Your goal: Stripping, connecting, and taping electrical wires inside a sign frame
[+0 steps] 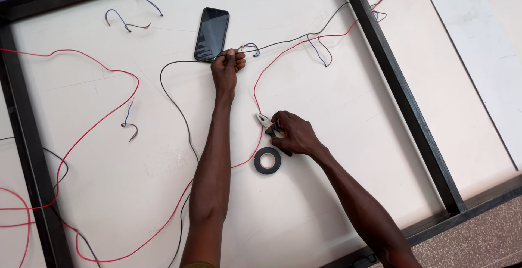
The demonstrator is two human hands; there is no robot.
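Note:
My left hand (227,69) reaches far forward and pinches the black wire (174,102) at a joint, just right of a black phone (211,33) lying face up. Closer to me, my right hand (293,134) is closed on a pair of pliers (265,120) with orange-and-black handles; the metal jaws point left, close to the red wire (260,86). A roll of black tape (267,160) lies on the white panel (326,203), just below my right hand.
Long red and black wires loop across the white panel. Short blue and brown wire offcuts (129,122) lie at the left and the top. A black frame bar (405,94) runs diagonally on the right, with more panels beyond it.

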